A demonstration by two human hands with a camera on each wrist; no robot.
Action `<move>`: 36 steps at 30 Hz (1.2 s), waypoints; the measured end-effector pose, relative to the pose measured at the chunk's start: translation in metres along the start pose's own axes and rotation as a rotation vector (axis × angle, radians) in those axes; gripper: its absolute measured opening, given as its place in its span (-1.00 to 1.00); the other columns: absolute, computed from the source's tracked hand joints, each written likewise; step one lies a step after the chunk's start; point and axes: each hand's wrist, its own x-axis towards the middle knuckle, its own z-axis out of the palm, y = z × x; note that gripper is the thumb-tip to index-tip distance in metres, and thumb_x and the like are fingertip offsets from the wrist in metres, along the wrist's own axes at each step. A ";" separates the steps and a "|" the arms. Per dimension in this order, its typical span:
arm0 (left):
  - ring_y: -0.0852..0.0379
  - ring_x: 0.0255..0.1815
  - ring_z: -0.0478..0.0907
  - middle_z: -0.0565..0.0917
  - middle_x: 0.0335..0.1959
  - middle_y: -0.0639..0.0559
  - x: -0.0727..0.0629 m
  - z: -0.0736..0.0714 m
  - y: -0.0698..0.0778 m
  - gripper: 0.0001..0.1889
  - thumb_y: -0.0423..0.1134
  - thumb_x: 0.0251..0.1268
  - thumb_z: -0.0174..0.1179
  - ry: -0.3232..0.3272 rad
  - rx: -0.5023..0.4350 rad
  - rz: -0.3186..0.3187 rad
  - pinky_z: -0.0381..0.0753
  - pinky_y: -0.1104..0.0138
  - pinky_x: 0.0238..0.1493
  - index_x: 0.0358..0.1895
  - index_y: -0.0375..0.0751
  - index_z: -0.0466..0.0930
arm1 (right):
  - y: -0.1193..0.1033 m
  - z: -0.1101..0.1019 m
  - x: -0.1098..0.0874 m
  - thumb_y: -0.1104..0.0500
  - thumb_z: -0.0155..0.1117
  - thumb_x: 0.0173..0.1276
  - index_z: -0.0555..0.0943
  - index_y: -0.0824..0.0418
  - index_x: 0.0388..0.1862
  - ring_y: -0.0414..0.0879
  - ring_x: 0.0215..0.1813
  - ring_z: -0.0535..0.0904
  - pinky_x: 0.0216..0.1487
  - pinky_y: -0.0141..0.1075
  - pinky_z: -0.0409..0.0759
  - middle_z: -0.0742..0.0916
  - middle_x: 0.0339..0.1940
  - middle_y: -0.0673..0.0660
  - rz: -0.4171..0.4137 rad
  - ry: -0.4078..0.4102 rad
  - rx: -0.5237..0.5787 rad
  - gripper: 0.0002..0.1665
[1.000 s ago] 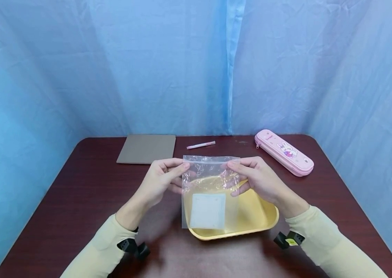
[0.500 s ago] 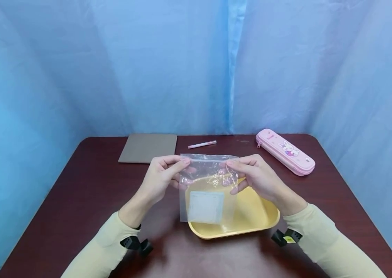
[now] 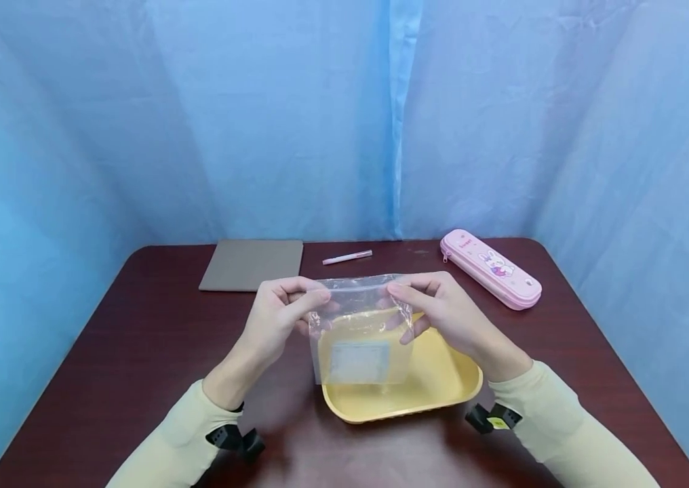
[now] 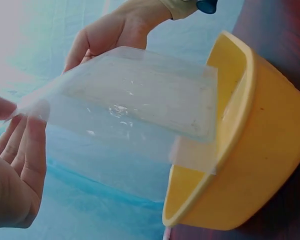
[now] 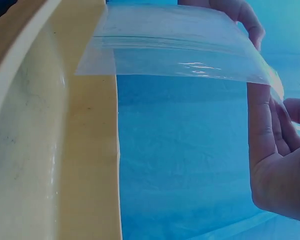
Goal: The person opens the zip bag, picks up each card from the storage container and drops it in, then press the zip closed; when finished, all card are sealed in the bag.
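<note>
A clear zip bag (image 3: 357,325) hangs from both hands over a yellow plastic basin (image 3: 442,386). Inside the bag, toward its bottom, lies a flat whitish square stack (image 3: 359,362), its edges visible in the left wrist view. My left hand (image 3: 277,318) pinches the bag's upper left corner between thumb and fingers. At the upper right corner, my right hand (image 3: 442,315) pinches it the same way, with the lower fingers spread behind the film. In the left wrist view the bag's bottom (image 4: 210,120) overlaps the basin's rim (image 4: 245,100).
Behind the hands, a grey flat board (image 3: 253,264) lies at the table's back left. A pink-and-white pen (image 3: 347,257) rests at the back middle, and a pink pencil case (image 3: 491,268) with a rabbit picture at the back right. Blue curtains (image 3: 277,122) enclose the dark red table (image 3: 137,366).
The bag's lower end has tilted away, so the bag and white stack look shorter from above. Both hands keep their pinch on its top corners. The head view has shifted slightly.
</note>
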 end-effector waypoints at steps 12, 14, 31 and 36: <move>0.04 -0.58 0.69 0.76 -0.43 -0.14 -0.002 0.007 0.005 -0.93 -0.36 0.34 0.30 -0.028 -0.063 -0.015 0.60 0.32 -0.64 -0.23 -0.17 0.77 | -0.005 0.009 -0.001 0.24 0.31 0.44 0.79 0.13 -0.13 -0.01 -0.42 0.73 -0.48 -0.01 0.70 0.76 -0.26 0.15 -0.053 0.003 0.053 -0.86; 0.03 -0.56 0.71 0.77 -0.42 -0.14 -0.002 0.009 0.007 -0.94 -0.36 0.33 0.31 -0.023 -0.080 -0.023 0.58 0.33 -0.65 -0.24 -0.19 0.77 | -0.006 0.009 -0.001 0.25 0.30 0.45 0.78 0.13 -0.14 -0.03 -0.45 0.72 -0.50 -0.05 0.69 0.77 -0.28 0.13 -0.052 0.005 0.067 -0.85; 0.02 -0.52 0.73 0.77 -0.37 -0.05 0.001 0.013 0.009 -0.74 -0.28 0.37 0.30 -0.095 0.022 -0.154 0.58 0.33 -0.62 -0.02 -0.43 0.67 | 0.000 0.011 -0.001 0.17 0.32 0.46 0.71 0.25 -0.05 0.00 -0.43 0.71 -0.39 0.06 0.71 0.76 -0.26 0.17 0.005 0.016 0.022 -0.80; 0.06 -0.55 0.72 0.76 -0.39 0.00 0.002 0.015 0.008 -0.75 -0.30 0.37 0.29 -0.105 0.032 -0.130 0.55 0.35 -0.66 -0.05 -0.44 0.66 | -0.003 0.012 0.000 0.18 0.34 0.43 0.70 0.28 -0.09 0.01 -0.47 0.69 -0.43 0.10 0.69 0.73 -0.36 0.16 -0.029 -0.006 -0.026 -0.81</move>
